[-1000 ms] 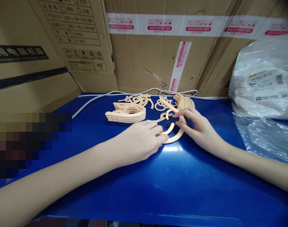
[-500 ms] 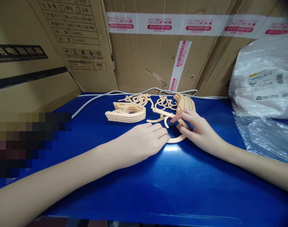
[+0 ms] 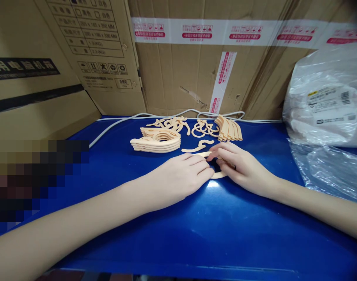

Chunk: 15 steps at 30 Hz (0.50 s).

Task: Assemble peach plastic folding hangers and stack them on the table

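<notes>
My left hand (image 3: 185, 175) is curled over the left side of a cream plastic folding hanger (image 3: 219, 175), its fingertips hidden behind the knuckles. From the other side, my right hand (image 3: 242, 164) pinches the hanger's upper part, thumb and fingers bent inward. A curved lower piece and a strip along the top show between the hands; the rest is covered. Just beyond lies a loose hanger arm (image 3: 198, 147) with a wavy end. Behind my left hand is a stack of folded hangers (image 3: 156, 145).
Several loose hanger pieces (image 3: 175, 124), hooks (image 3: 200, 128) and a row of hanger arms (image 3: 229, 130) lie at the back of the blue table (image 3: 196, 234). A white cable (image 3: 116, 123) runs along cardboard boxes (image 3: 178, 74). Plastic bags (image 3: 327, 101) are at the right.
The hanger's long upper arm, which pointed up and left, has swung down toward my left hand. My right hand's fingers have moved slightly left and closer to my left hand.
</notes>
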Each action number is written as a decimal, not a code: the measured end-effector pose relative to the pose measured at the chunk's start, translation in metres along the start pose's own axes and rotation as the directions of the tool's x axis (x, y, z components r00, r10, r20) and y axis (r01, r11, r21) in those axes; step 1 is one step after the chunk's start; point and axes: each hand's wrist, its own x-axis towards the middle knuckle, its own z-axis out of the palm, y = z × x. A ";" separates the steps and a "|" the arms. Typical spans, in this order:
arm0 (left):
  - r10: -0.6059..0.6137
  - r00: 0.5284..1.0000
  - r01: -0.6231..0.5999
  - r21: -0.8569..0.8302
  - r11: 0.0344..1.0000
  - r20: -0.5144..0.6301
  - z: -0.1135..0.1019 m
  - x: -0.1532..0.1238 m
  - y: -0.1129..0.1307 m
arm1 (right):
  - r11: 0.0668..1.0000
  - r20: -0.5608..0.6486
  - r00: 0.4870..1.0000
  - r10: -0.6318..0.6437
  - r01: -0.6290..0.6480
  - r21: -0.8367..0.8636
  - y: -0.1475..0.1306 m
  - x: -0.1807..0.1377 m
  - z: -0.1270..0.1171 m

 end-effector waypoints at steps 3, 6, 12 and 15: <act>-0.004 1.000 0.004 -0.008 1.000 0.028 -0.001 0.000 0.000 | 1.000 -0.006 1.000 0.024 -0.024 -0.006 0.000 0.000 0.000; 0.004 1.000 -0.003 -0.023 1.000 0.031 -0.003 0.000 -0.001 | 0.994 -0.038 0.994 0.101 -0.099 0.038 0.002 0.000 -0.001; 0.021 0.999 -0.020 -0.007 1.000 0.028 -0.005 0.001 0.000 | 0.963 -0.085 0.962 0.261 -0.253 0.093 0.013 0.004 0.001; 0.032 0.998 -0.032 0.009 0.999 0.047 -0.006 0.002 0.001 | 0.947 -0.046 0.949 0.312 -0.307 0.096 0.017 0.006 0.003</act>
